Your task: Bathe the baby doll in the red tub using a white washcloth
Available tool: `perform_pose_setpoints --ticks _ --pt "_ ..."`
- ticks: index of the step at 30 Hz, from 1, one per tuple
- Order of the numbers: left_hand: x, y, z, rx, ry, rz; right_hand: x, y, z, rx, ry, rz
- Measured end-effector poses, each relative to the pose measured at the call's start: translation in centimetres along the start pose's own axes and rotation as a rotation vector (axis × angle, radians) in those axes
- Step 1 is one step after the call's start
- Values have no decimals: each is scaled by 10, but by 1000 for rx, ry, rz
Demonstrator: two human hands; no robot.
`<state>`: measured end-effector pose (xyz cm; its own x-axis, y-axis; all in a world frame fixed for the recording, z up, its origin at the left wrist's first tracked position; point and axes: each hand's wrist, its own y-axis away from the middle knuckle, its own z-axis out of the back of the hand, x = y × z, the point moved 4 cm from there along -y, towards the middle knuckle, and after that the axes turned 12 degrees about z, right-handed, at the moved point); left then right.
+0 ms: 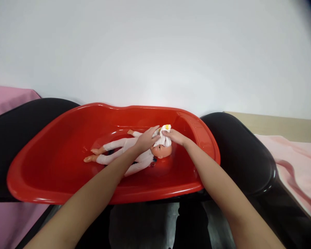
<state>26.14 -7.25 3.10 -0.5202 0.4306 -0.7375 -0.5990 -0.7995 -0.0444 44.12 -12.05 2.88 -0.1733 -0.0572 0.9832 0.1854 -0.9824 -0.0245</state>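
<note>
A baby doll (144, 156) with a pale cloth body lies on its back in a red baby bathtub (67, 155), head to the right and feet to the left. My right hand (176, 136) pinches a white washcloth (165, 139) with yellow patches over the doll's face. Part of the face is covered by the cloth. Resting across the doll's upper chest is my left hand (146, 139), its fingers stretched out and reaching the cloth's left side. The doll's chest is partly hidden under that hand and forearm.
Black surfaces flank the tub, one on the left (49, 110) and one on the right (238, 152). Pink cloth (12, 97) covers something at far left. A pale pink towel (300, 162) lies at far right. A white wall (155, 52) stands behind.
</note>
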Motion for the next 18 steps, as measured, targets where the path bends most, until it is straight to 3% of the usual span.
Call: perform_pose_setpoints --ticks 4,10,14,18 --pt "-8 7 -12 24 -5 -108 2 0 -2 14 40 67" --pt "-6 11 -29 50 -28 -56 11 6 -14 201 147 146" --pt "-2 10 -27 51 -84 -37 4 10 -19 359 289 78" --pt "2 11 -18 -15 8 106 -10 16 -15 364 495 -63"
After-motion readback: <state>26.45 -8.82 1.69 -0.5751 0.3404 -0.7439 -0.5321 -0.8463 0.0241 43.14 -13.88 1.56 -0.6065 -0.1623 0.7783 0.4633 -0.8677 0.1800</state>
